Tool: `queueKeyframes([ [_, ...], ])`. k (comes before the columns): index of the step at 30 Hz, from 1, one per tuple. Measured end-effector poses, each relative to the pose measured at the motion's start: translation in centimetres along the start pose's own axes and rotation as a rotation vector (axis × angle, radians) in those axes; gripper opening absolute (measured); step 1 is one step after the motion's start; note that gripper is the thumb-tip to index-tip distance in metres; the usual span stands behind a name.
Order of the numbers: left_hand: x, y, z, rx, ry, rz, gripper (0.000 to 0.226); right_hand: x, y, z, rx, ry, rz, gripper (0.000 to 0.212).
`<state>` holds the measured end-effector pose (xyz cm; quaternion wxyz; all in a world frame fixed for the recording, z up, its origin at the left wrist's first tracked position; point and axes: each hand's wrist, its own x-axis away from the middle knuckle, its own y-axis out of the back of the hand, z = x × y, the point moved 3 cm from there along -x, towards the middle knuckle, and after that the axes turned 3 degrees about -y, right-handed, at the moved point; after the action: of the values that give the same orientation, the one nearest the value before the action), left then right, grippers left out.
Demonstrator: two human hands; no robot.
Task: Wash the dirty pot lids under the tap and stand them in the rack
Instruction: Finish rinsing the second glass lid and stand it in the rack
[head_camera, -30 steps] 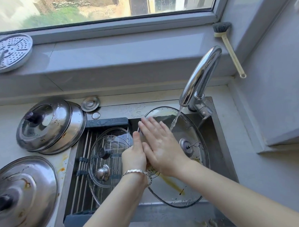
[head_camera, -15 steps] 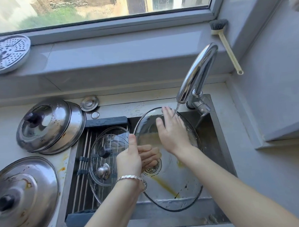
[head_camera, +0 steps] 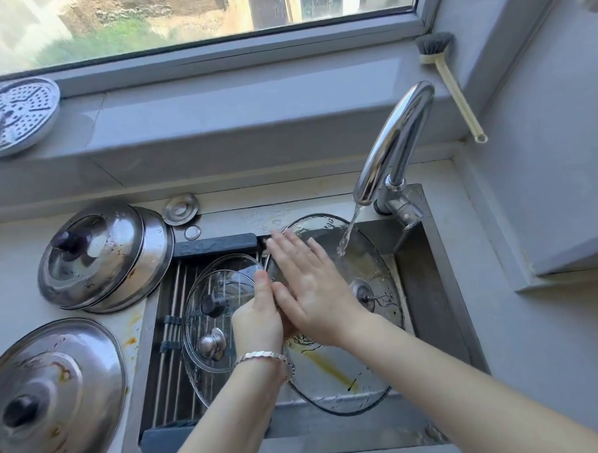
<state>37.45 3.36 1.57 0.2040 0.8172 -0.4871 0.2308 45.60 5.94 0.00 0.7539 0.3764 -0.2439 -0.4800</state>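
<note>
A large glass lid (head_camera: 335, 382) with a yellow-brown streak stands tilted in the sink (head_camera: 431, 296), under water running from the chrome tap (head_camera: 393, 143). My left hand (head_camera: 257, 317) grips the lid at its middle, where the knob is hidden. My right hand (head_camera: 310, 284) lies flat with straight fingers on the lid's upper left face. Two smaller glass lids (head_camera: 219, 315) lean on the roll-up rack (head_camera: 168, 334) over the sink's left half. Stained steel lids (head_camera: 100, 255) are stacked on the counter at left, with a bigger steel lid (head_camera: 51, 398) in front.
A perforated steamer plate (head_camera: 15, 115) sits on the window sill at far left. A dish brush (head_camera: 448, 79) leans in the right corner. A small metal sink plug (head_camera: 180, 209) and a ring (head_camera: 192, 232) lie behind the rack.
My right hand slid from the lid's top edge by the water stream down and left across the glass. My left hand keeps its grip at the lid's middle.
</note>
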Motion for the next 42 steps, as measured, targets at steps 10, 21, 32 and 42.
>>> queueKeyframes([
  [10,0.7,-0.1,-0.1,0.081,-0.019,0.069,0.06,-0.2,-0.1,-11.9,-0.531,-1.042,0.039,0.075],
  [21,-1.4,-0.5,-0.9,0.099,0.039,-0.028,0.051,1.4,-1.1,0.6,0.061,0.028,-0.289,0.055],
  [32,-2.1,0.1,-1.4,0.131,0.012,-0.012,0.053,0.8,-0.3,0.4,0.155,0.058,-0.115,0.068],
  [42,-0.8,-0.2,-1.0,0.337,-0.047,-0.05,0.057,4.7,-1.2,-2.0,0.014,-0.003,-0.285,0.057],
])
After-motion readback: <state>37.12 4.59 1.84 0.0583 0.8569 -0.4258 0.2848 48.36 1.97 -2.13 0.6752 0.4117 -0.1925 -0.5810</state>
